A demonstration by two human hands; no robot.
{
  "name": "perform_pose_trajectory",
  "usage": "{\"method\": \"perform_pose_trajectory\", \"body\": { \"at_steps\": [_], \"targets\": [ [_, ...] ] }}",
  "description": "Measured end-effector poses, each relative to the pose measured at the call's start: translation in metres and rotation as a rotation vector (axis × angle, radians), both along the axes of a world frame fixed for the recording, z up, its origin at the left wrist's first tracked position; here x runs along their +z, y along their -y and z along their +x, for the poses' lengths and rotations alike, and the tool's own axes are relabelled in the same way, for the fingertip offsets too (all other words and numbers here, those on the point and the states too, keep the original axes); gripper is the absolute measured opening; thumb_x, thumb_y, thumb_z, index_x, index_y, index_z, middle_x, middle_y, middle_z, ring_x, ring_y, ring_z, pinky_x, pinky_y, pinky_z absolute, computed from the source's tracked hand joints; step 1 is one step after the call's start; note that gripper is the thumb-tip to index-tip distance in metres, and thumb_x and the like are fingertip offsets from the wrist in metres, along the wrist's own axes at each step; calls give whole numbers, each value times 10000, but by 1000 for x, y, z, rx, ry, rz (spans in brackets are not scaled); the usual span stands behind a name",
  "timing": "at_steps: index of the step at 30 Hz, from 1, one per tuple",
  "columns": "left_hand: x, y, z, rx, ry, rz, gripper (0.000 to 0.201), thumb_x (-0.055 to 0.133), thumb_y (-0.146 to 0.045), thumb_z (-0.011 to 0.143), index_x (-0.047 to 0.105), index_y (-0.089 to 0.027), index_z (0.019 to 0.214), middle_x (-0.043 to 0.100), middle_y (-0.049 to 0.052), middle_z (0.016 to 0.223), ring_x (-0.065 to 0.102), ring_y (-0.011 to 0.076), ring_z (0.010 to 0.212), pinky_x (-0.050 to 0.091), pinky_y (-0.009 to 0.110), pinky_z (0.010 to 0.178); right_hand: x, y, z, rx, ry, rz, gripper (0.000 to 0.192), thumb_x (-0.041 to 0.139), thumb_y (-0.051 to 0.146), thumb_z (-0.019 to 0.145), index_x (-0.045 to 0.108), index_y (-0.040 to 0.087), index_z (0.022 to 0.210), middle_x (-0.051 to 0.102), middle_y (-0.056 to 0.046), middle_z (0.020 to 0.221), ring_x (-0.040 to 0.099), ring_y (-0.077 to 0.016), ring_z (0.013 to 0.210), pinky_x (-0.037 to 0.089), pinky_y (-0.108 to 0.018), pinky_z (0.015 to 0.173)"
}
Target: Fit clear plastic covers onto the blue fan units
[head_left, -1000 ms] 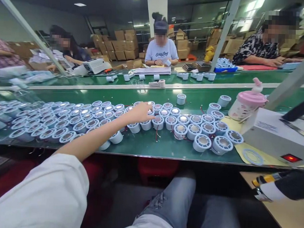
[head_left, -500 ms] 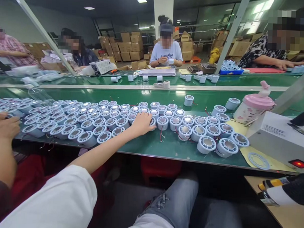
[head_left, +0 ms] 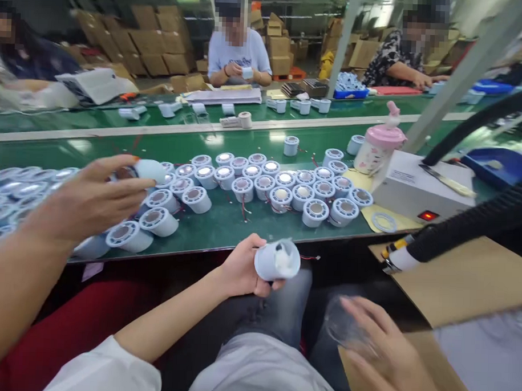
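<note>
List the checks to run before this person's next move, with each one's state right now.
1. Left hand has a firm grip on the housing: ok.
2. Housing's open end faces the camera: ok.
3. Right hand holds a clear piece: cannot tell, blurred.
4. Co-worker's hand is apart from the left hand: ok.
5. Wire trails free of the belt: ok.
</note>
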State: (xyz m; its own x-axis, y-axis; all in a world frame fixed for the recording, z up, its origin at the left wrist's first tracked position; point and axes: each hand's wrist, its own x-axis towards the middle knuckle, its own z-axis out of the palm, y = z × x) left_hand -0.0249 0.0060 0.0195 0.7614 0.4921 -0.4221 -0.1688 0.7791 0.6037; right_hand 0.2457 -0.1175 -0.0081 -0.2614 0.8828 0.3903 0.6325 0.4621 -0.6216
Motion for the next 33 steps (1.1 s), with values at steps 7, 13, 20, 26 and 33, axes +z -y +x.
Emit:
{"method": "perform_pose_trajectory", "body": {
  "at_steps": [7, 13, 20, 26, 33],
  "targets": [
    [1, 8, 42, -349, -301, 477, 329, 639, -464, 806, 617, -154, 916, 559, -5, 718, 471, 79, 531, 355, 174, 440, 8, -23, -35, -193, 248, -33, 476, 564, 120, 814, 587, 251, 1271, 419, -161, 1387, 519, -364, 1117, 544, -516, 812],
    [8, 10, 47, -211, -420, 1192, 282, 676, -372, 819, 641, -185, 1027, 598, 41, 997, 565, 168, 920, 443, 285, 844, 22, -25, -23, -39, -114, -454, 116, 631, 160, 803, 618, 202, 695, 546, -81, 1202, 549, -273, 1106, 488, -416, 905],
    [-11, 12, 46, -140, -390, 1316, 620, 862, -403, 579, 656, -219, 1134, 538, 80, 1078, 547, 230, 1029, 465, 368, 912, 24, -24, -20, -188, -541, -593, 334, 585, 350, 887, 635, 179, 604, 587, -84, 1059, 604, -217, 959, 505, -261, 662],
    [-11, 17, 47, -239, -282, 1024, 714, 819, -306, 667, 521, -246, 1313, 599, 93, 1233, 599, 233, 1068, 517, 335, 864, 17, -27, -10, -163, -843, -697, 254, 684, 371, 830, 709, 197, 646, 638, -88, 1153, 631, -263, 1047, 577, -300, 719],
    [-5, 23, 46, -213, -243, 593, 779, 800, -320, 681, 434, -219, 1361, 631, 113, 1124, 648, 196, 829, 568, 301, 630, 17, -14, -9, -57, -385, -387, 404, 757, 193, 747, 677, 298, 1128, 579, -57, 1352, 520, -310, 1260, 481, -498, 1029]
  ]
}}
